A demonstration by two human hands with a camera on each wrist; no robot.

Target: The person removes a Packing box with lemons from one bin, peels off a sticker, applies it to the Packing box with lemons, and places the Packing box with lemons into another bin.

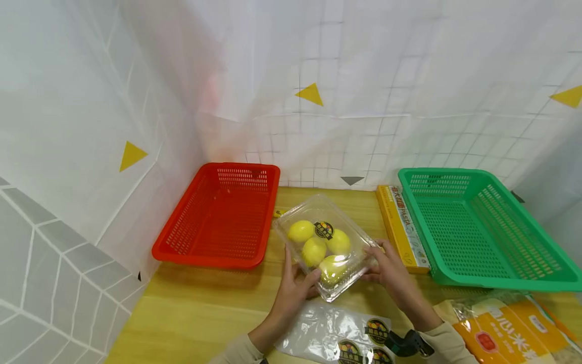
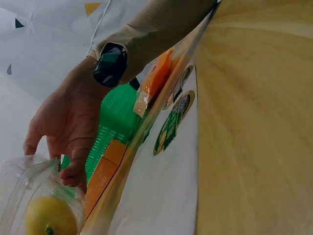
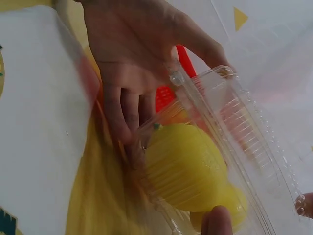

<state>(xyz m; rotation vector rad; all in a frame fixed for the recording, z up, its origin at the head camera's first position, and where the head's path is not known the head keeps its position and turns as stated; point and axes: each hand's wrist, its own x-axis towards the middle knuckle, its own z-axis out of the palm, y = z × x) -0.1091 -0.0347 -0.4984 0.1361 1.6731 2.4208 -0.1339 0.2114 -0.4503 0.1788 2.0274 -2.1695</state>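
Note:
A clear plastic clamshell box (image 1: 350,217) with several lemons (image 1: 313,251) inside is held between both hands, tilted over the table. A round black sticker (image 1: 324,230) marks its lid. My left hand (image 1: 291,293) grips the near left edge, thumb on top and fingers beneath. On the opposite side my right hand (image 1: 393,278) pinches the box's right edge. In the right wrist view the lid and base edges lie together beside a lemon (image 3: 186,166), with the left hand (image 3: 132,63) behind. Below the box lies a clear plastic sheet (image 1: 313,328) with round black stickers (image 1: 377,331).
A red basket (image 1: 268,222) stands on the left of the table (image 1: 182,313), a green basket (image 1: 493,283) on the right. Against the green basket lies a pasta box (image 1: 400,227). An orange food bag (image 1: 509,328) is at the front right. Something small and yellow (image 1: 279,214) shows beside the red basket.

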